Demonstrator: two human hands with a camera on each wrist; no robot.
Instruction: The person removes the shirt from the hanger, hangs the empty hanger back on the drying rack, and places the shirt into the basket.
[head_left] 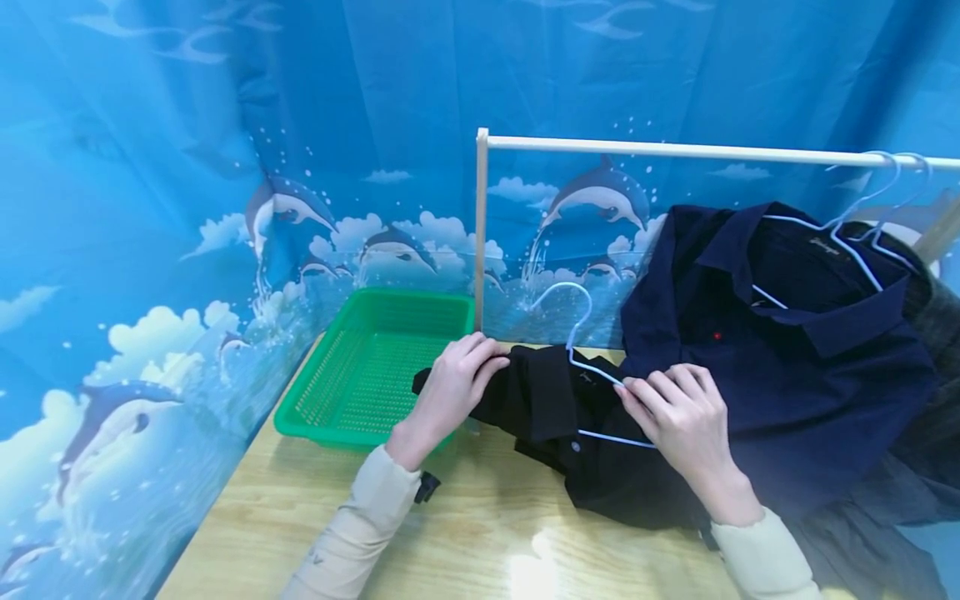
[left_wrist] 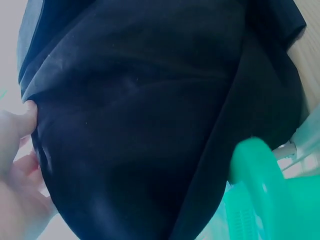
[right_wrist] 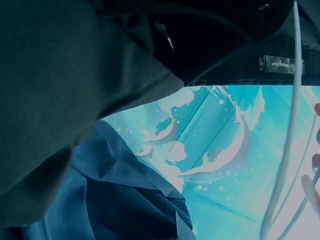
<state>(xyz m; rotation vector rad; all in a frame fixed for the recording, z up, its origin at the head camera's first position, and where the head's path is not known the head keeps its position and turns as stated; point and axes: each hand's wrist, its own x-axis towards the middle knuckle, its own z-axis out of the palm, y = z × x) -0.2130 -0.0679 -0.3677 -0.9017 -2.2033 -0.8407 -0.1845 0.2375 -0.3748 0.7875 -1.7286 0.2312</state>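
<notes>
A black collared shirt (head_left: 615, 492) is held up over the table, its collar and placket facing up in the head view. My left hand (head_left: 453, 379) pinches its left shoulder edge; in the left wrist view the thumb (left_wrist: 30, 117) lies against the dark cloth. Through the shirt's neck runs a light-blue wire hanger (head_left: 579, 321), its hook upright and off the rail. My right hand (head_left: 678, 412) pinches this hanger's right arm. The hanger's left end is hidden inside the shirt. In the right wrist view only fingertips (right_wrist: 312, 187) show beside the wire.
A green basket (head_left: 300, 427) stands at the table's left back. Behind, a wooden rail (head_left: 660, 150) carries a navy polo shirt (head_left: 765, 400) and a darker grey garment (head_left: 885, 533) on hangers at the right. A dolphin-printed curtain (head_left: 375, 100) closes the back.
</notes>
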